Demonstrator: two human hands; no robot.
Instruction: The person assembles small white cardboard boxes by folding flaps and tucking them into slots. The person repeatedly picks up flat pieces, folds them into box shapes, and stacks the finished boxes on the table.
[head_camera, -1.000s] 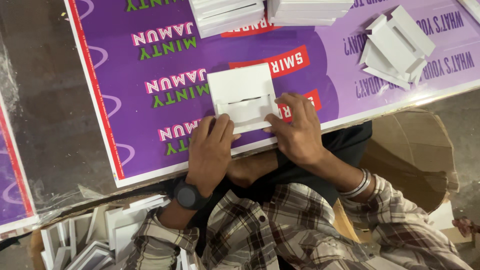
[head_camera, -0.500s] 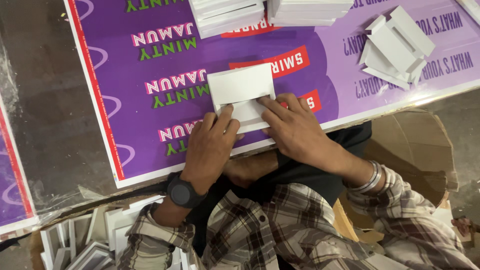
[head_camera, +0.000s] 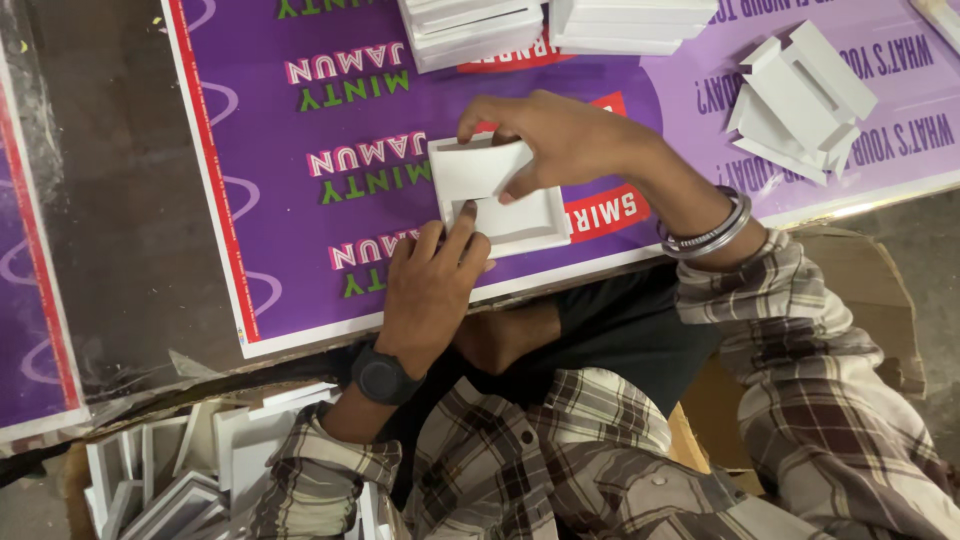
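The right hand (head_camera: 560, 140) is pinching a white card flap (head_camera: 478, 168) over the shallow white tray (head_camera: 520, 222) on the purple printed sheet (head_camera: 300, 200), while the left hand (head_camera: 432, 285), fingers loosely extended, is pressing the tray's edge, probably best kept flat for a square fold.

One head-worn camera looks steeply down from above the person's chest, close to the work. The purple printed sheet (head_camera: 330, 120) fills the upper frame with its lettering upside down, so the lens faces away from the body across the sheet. The plaid sleeves (head_camera: 820, 400) and lap crowd the lower edge. No second view shares the scene.
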